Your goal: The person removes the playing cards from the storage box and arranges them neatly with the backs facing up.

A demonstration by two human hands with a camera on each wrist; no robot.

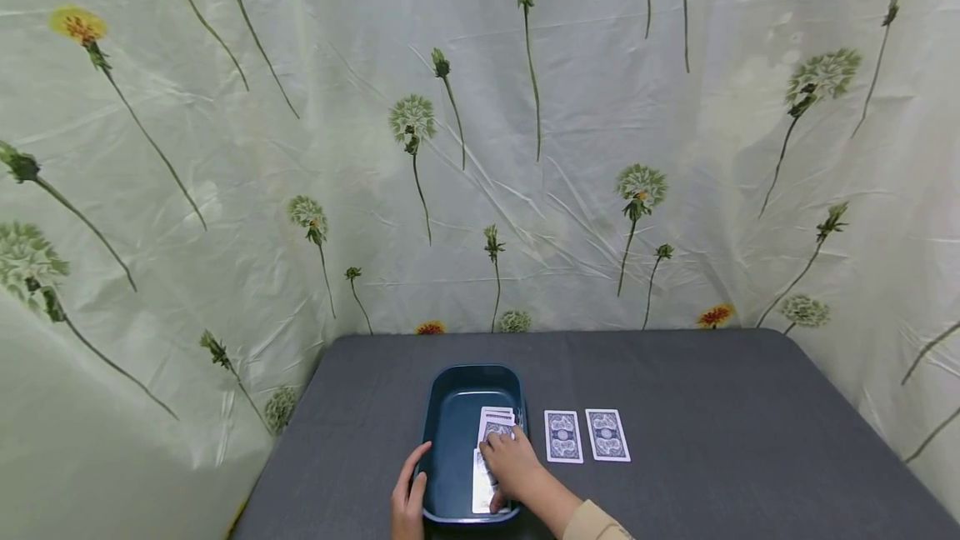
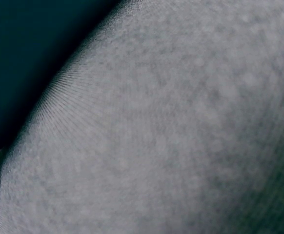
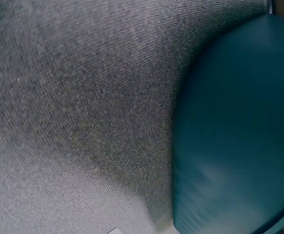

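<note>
A dark teal tray (image 1: 453,432) stands on the grey cloth, with several playing cards (image 1: 497,415) lying overlapped along its right side. My right hand (image 1: 512,463) reaches over the tray's right rim. Its curled fingers and thumb span a playing card (image 1: 481,494) at the tray's near right, fingertips by the far edge and thumb by the near edge. The palm hides part of that card. At the tray's left wall is my left hand (image 1: 408,500), index finger and thumb extended against the rim. Neither wrist view shows the cards being handled; the tray wall (image 3: 234,126) fills much of the right one.
Two playing cards, a nearer one (image 1: 563,437) and another (image 1: 608,435), lie patterned back up on the cloth right of the tray. Grey cloth (image 1: 720,440) covers the table. A hanging curtain (image 1: 360,190) with dandelion prints closes off the back and sides.
</note>
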